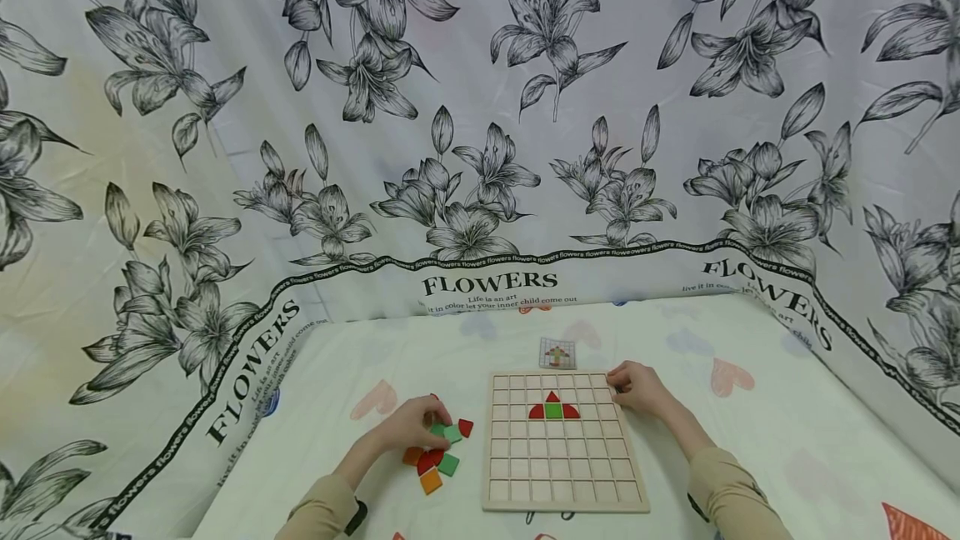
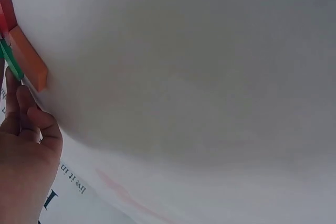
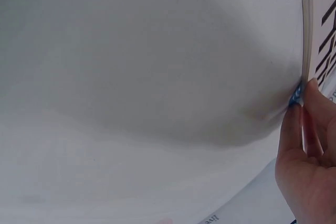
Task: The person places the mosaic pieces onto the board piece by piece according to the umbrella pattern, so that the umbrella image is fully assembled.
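My left hand is over a loose pile of coloured pieces left of the wooden grid board. Its thumb and fingers pinch a green tile, which is tilted in the left wrist view, beside an orange tile. My right hand grips the board's far right corner, its thumb against the pale wooden rim. A small blue patch shows by those fingertips. On the board, a green square has a red triangle above it and a red rounded piece on either side.
Behind the board lies a small pattern card. Red, orange and green pieces, including an orange square, lie near the board's left side. A heart-print cloth covers the table; a flower-print curtain hangs around it.
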{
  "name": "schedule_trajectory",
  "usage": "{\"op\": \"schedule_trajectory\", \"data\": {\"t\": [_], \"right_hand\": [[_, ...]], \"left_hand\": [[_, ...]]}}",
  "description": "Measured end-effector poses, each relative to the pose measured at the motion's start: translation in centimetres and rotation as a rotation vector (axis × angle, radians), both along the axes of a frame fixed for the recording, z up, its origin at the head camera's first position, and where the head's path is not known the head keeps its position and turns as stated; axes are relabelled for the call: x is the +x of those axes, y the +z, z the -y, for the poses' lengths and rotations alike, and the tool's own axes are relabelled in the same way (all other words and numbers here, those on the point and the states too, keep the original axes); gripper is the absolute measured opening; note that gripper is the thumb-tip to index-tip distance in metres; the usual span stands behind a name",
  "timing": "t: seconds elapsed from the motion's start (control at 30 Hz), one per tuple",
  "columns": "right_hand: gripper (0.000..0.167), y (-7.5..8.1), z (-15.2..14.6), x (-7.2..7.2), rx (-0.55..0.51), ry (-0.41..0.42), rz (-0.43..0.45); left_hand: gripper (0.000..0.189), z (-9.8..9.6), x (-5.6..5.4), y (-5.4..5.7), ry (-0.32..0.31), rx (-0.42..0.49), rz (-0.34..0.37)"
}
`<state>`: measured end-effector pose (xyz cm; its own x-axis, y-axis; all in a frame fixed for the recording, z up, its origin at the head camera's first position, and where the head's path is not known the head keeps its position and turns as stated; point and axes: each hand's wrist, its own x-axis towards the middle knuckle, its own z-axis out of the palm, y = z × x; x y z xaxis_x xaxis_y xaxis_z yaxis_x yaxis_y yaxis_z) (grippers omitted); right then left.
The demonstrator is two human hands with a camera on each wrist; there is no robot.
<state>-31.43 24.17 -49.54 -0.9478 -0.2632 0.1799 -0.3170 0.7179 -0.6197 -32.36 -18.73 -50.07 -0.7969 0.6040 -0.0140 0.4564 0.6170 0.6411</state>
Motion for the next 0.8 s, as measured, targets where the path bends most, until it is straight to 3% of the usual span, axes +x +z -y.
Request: {"op": "schedule_trajectory", "data": {"t": [0.3,0.67,0.8], "right_hand": [[0.027,-0.1,0.0,-0.1,0.001,-0.001,-0.016],[0.026,-0.2,-0.1,-0.1,-0.002,-0.006,-0.012],[0.027,-0.3,-0.1,-0.1,-0.002,-0.001,-0.011]], "left_hand": [[0.019,0.3,-0.2,-0.2,0.030,-0.008,0.008],[0.018,-0.2,0.2,1.4,0.093,0.019,0.032],[0.017,-0.8,0.2,1.6,0.086,0.049,0.048]]}}
